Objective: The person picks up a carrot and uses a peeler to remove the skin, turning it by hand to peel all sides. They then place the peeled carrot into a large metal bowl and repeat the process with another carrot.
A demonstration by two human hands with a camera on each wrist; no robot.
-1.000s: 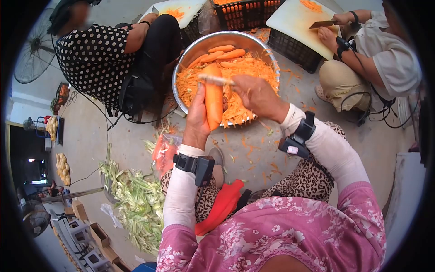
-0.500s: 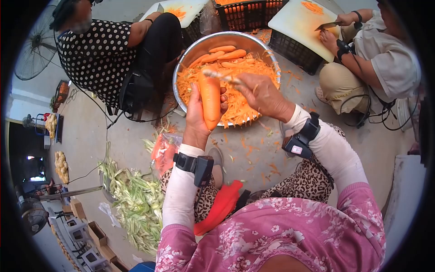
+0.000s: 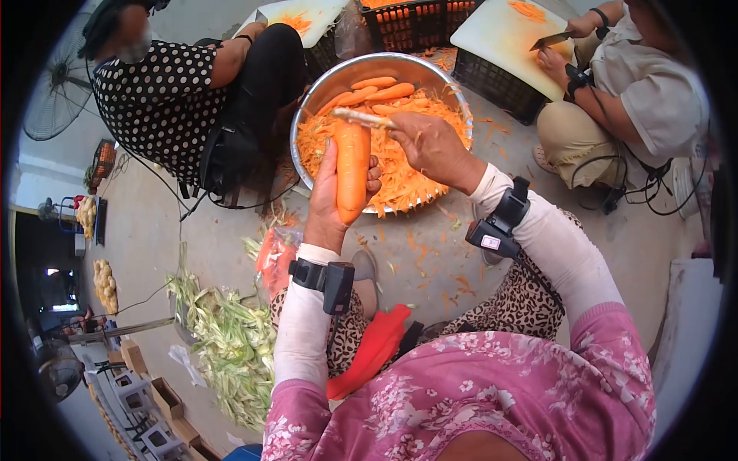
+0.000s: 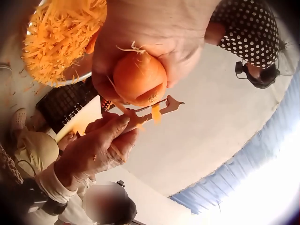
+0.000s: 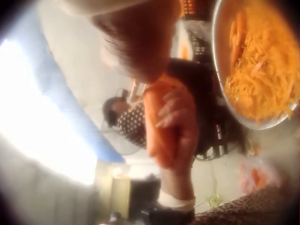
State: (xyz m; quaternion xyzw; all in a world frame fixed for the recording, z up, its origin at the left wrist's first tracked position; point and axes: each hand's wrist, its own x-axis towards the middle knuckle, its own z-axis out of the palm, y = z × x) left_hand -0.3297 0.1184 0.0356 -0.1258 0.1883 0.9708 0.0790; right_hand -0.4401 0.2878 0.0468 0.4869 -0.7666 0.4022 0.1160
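Note:
My left hand (image 3: 329, 192) grips a thick carrot (image 3: 353, 173) from below and the side, thumb along it and fingertips wrapped round its far side. My right hand (image 3: 442, 151) holds a peeler (image 3: 361, 117) by its handle, its head crossing the carrot's upper end. In the left wrist view, an orange strip hangs at the peeler (image 4: 161, 110), close by the carrot's end (image 4: 139, 77). Both hands are over the near part of a metal basin (image 3: 295, 142), which holds carrot shavings (image 3: 419, 180) and several whole carrots (image 3: 392, 92). The right wrist view is blurred.
A person with a knife (image 3: 551, 40) works at a white board (image 3: 492, 38) on a black crate, right. Another person in a dotted top (image 3: 154, 107) sits left. Leafy husks (image 3: 231, 346) and a plastic bag of carrots (image 3: 277, 257) lie on the floor to the left.
The peeler is now nearer the carrot's top end, having moved up and back left since half a second ago. The carrot has shifted slightly left, and my left fingertips now show on its right side.

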